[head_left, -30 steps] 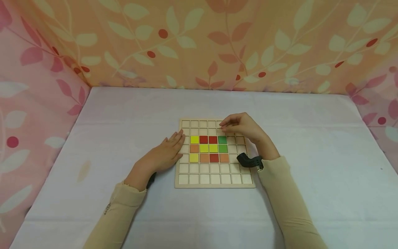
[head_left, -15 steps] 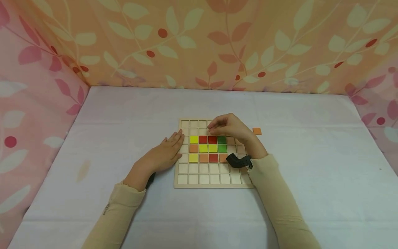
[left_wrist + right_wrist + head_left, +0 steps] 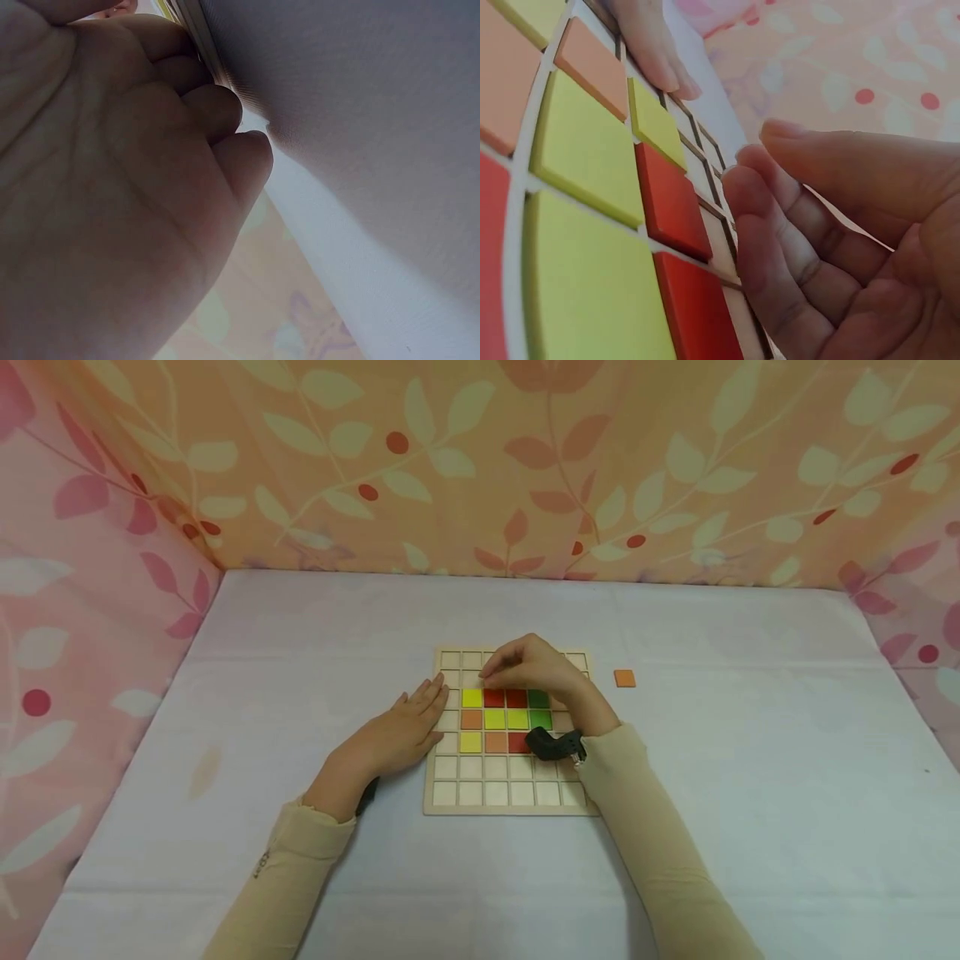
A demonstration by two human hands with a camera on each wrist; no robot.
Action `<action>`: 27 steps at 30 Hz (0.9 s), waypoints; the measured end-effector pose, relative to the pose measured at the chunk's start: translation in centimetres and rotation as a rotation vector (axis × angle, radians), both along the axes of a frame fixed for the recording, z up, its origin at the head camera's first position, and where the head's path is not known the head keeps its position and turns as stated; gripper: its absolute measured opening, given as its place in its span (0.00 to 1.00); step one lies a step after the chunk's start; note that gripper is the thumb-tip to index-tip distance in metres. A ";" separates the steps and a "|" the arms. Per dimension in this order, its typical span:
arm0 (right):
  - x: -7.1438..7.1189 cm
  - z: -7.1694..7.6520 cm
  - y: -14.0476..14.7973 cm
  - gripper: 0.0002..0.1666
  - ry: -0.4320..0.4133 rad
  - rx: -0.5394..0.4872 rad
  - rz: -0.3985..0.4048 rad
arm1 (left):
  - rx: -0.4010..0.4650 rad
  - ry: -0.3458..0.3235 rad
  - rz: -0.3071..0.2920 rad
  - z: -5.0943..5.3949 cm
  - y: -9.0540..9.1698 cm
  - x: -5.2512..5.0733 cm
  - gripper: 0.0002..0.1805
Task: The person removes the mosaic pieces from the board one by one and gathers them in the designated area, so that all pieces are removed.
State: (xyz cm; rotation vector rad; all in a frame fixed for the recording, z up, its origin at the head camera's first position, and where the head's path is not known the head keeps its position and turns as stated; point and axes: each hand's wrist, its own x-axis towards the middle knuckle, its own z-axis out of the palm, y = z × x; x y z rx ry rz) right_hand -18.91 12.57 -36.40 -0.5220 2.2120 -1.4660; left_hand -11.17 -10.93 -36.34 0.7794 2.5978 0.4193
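pale wooden grid board (image 3: 470, 768) sits right under the right hand (image 3: 536, 664), which is kinda loosely curled and empty near the red square tiles (image 3: 494, 699). left hand (image 3: 401, 735) rests straight-fingered on the board's left edge.

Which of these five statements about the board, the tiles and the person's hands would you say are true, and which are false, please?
1. The left hand touches the left edge of the board. True.
2. The right hand lies flat on the table, away from the board. False: the right hand is over the board, with its fingers bent.
3. A loose orange tile lies to the right of the board. True.
4. The two green tiles sit side by side in one row. False: the green tiles are in one column, one behind the other.
5. Both sleeves are beige. True.
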 end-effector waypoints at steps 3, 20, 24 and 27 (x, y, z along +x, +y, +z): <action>-0.3 -0.1 -0.4 0.07 -0.002 0.016 0.033 | 0.000 0.001 -0.003 -0.1 0.1 0.0 0.35; -1.1 -0.5 -1.4 0.07 0.060 0.085 0.177 | -0.010 0.012 -0.005 -0.3 0.1 -0.2 0.35; -1.0 -0.5 -1.6 0.07 0.065 0.111 0.180 | -0.013 0.009 -0.004 -0.2 0.1 -0.2 0.35; -0.9 -0.3 -1.7 0.07 0.066 0.129 0.180 | -0.014 0.007 -0.003 -0.2 0.1 -0.1 0.35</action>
